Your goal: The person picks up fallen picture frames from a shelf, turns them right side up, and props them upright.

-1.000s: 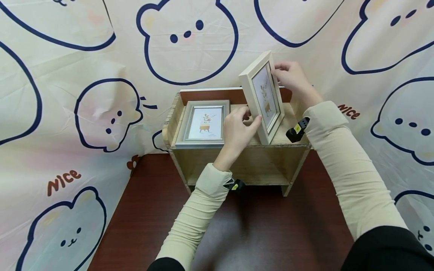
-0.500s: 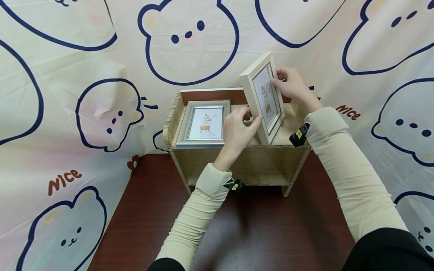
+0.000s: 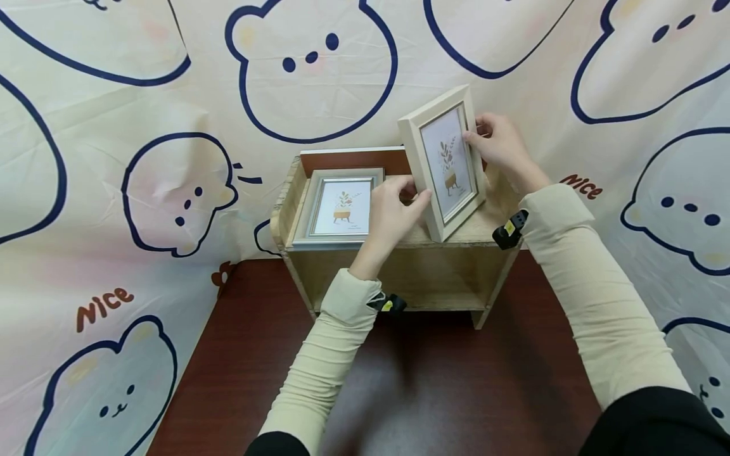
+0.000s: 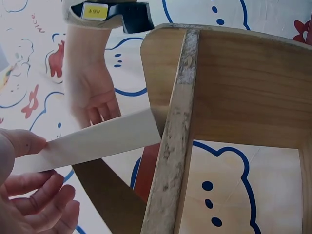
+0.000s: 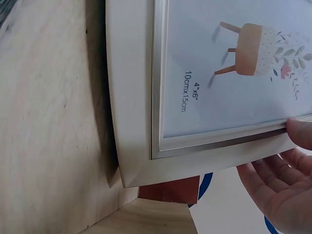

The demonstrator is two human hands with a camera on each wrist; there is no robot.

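Note:
A cream picture frame (image 3: 447, 161) with a potted-plant print stands on its lower edge on top of the small wooden shelf (image 3: 419, 269), turned at an angle. My left hand (image 3: 390, 212) pinches its left side between thumb and fingers; in the left wrist view that side (image 4: 107, 139) shows as a white strip. My right hand (image 3: 504, 145) holds the opposite side, thumb on the front border and fingers behind, as the right wrist view of the frame (image 5: 134, 97) also shows. A second, silvery frame (image 3: 315, 237) lies face up to the left, partly covered by my left hand.
The shelf has raised wooden sides and a reddish-brown back strip (image 3: 353, 161). It stands on a dark red-brown table (image 3: 433, 392), against a cloth backdrop (image 3: 188, 190) with bear drawings. Each sleeve cuff carries a small black device (image 3: 510, 229).
The standing frame has turned so its picture faces more to the front. My right hand has shifted lower and rightward with its edge; my left hand has moved slightly left.

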